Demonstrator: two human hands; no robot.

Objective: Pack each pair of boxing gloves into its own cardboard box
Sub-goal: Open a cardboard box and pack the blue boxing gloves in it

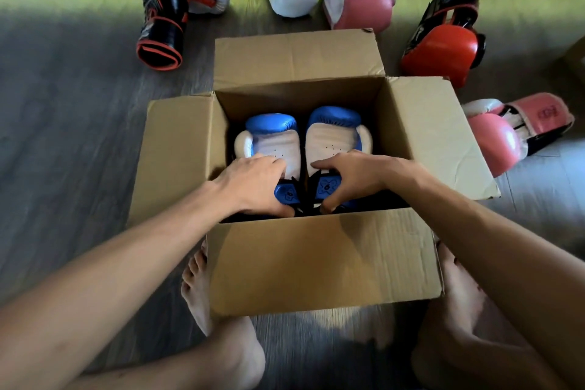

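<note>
The left hand (253, 184) gripped the cuff of the nine-o'clock blue-and-white padded boxing glove (272, 139) and the right hand (351, 177) that of its three-o'clock twin (332, 133), side by side inside the open brown cardboard box (323, 263), apparently seating the pair flat so the flaps (299, 54) could close.

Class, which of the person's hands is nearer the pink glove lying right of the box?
Right. The right hand grips a blue glove in the box, with the pink glove off to its right; the left hand lies farther left.
</note>
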